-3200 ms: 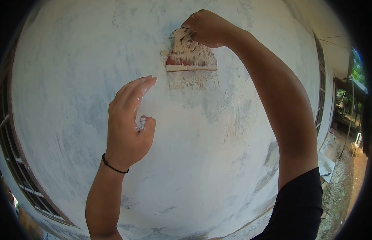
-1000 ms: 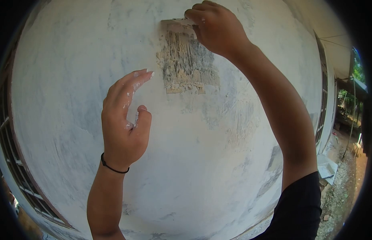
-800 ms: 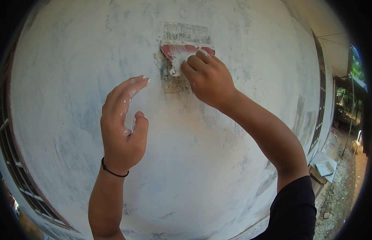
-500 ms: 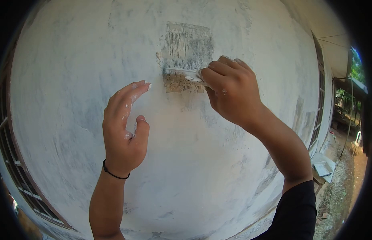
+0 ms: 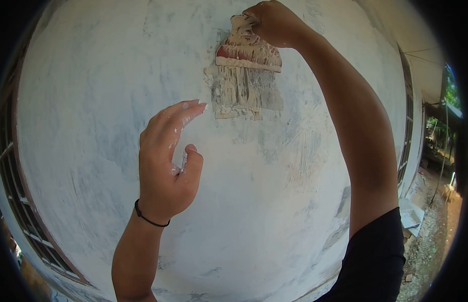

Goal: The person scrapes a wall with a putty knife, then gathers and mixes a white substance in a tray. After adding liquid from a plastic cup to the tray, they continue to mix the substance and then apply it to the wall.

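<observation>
My right hand (image 5: 276,22) grips a putty knife (image 5: 249,53) by its top. The knife has a wide reddish blade smeared with pale filler, and its lower edge lies against the wall (image 5: 234,201). Just below that edge, a rough patch (image 5: 246,93) shows dark streaks and ridges of filler. Lower and to the left, my left hand (image 5: 168,156) hovers in front of the wall, fingers curved and thumb apart, with nothing in it. White filler dots its fingertips and thumb. A dark band circles the left wrist.
Barred windows stand at the left (image 5: 15,186) and the right (image 5: 407,116) of the wall. At lower right a pale tray (image 5: 410,219) sits beside a gravel strip (image 5: 422,267). A thin cord hangs near the greenery there.
My right hand has moved up with the putty knife, whose broad blade face now shows over the upper patch. My left hand appears slightly farther right, still open.
</observation>
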`<act>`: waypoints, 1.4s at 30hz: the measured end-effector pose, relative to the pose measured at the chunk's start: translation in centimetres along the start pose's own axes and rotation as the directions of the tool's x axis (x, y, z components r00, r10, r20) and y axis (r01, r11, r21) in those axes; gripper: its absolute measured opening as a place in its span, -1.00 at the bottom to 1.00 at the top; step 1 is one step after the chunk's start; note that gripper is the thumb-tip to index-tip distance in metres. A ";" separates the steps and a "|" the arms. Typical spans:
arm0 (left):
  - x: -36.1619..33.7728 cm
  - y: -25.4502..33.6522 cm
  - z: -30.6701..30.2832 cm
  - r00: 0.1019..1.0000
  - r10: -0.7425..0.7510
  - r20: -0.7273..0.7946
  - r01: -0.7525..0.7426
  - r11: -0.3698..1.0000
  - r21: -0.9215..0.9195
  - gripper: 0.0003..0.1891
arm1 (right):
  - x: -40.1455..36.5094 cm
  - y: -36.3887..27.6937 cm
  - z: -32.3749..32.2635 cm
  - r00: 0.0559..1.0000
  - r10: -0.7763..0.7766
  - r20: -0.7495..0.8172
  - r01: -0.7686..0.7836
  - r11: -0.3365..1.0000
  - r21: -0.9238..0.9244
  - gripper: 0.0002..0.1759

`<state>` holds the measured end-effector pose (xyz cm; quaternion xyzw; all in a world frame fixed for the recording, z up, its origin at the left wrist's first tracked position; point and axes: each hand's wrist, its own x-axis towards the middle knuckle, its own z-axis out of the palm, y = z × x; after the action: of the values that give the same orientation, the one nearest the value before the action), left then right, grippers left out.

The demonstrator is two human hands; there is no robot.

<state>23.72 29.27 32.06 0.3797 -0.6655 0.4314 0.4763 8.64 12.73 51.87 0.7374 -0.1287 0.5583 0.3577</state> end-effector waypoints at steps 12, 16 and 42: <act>0.0 0.0 0.0 0.982 0.060 -0.181 -0.066 0.997 -0.027 -0.51 | -1.9 -2.2 -3.2 0.983 -0.166 -0.078 0.153 0.977 -0.150 -0.76; -0.2 0.2 0.7 0.982 0.065 -0.179 -0.075 0.996 -0.049 -0.52 | -8.5 -3.9 2.1 0.863 -0.364 -0.351 0.344 0.931 -0.119 -0.85; -1.7 -1.2 0.4 0.979 0.071 -0.191 -0.084 0.995 -0.060 -0.53 | -5.4 -3.3 1.5 0.979 -0.205 -0.004 0.205 0.979 -0.013 -0.62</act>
<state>25.15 28.60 30.60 0.2947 -0.6458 0.4607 0.5327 9.83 12.94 45.43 0.7429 -0.0544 0.5197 0.4185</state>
